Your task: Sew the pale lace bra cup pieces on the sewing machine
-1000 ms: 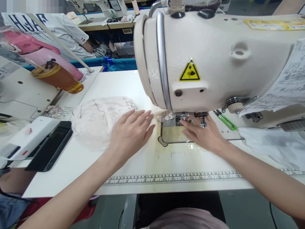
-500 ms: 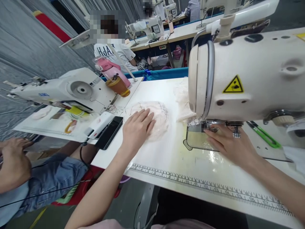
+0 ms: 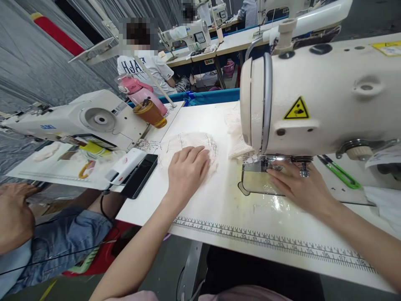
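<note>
My left hand (image 3: 186,172) lies on a pale pink lace piece (image 3: 188,146) with loose dark threads, fingers curled down over its near edge. My right hand (image 3: 297,186) rests flat on the metal needle plate (image 3: 255,183) of the cream sewing machine (image 3: 316,96), fingertips just under the presser foot (image 3: 273,161). A second bit of pale lace (image 3: 236,144) sits behind the needle, against the machine head. The hand holds nothing that I can see.
A black phone (image 3: 140,175) and a white case (image 3: 125,165) lie at the table's left edge. An amber cup (image 3: 150,113) and a pink bottle (image 3: 138,90) stand behind. Green snips (image 3: 340,173) lie at the right. Another person's knee and hand (image 3: 14,217) are at the far left.
The camera swung left, then steadied. My left hand slid from beside the lace onto it and curled over it. My right hand stayed at the needle plate.
</note>
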Available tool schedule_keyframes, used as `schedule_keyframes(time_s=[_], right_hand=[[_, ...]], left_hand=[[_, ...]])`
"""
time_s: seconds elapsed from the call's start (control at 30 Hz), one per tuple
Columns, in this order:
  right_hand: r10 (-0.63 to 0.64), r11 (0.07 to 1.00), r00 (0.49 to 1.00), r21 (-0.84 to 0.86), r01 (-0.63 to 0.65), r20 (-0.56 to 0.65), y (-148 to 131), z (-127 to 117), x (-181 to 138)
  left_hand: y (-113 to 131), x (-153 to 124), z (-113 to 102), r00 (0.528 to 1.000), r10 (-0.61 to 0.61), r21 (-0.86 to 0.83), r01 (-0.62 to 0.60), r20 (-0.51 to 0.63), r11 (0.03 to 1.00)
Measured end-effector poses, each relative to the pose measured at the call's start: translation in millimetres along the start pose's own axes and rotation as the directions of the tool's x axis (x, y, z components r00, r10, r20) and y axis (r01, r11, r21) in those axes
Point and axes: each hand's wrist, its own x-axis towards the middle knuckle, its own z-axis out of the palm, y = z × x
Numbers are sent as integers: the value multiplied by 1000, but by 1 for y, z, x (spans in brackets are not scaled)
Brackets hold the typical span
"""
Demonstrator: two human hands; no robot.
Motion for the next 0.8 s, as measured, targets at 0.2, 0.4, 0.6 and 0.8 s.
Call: schedule_keyframes(time_s=[0.2,0.4,0.6,0.8], right_hand=[[-8,999,999,-49,6,-41,2,0,0],[-13,997,999,-72,9,-49,2,-1,2],[-14,998,999,-56,12,-32,1,-3,3],[-30,996,997,-80,25,-66,2,-5,5]], left_hand=[[7,10,5,988,-85,83,74,127,994],[1,5,-12,937,-329,-244,347,114,906],[-11,2,-24,867,-455,-508,491,204,708],[-18,-2,-23,772,-559,-573,616,302,541]])
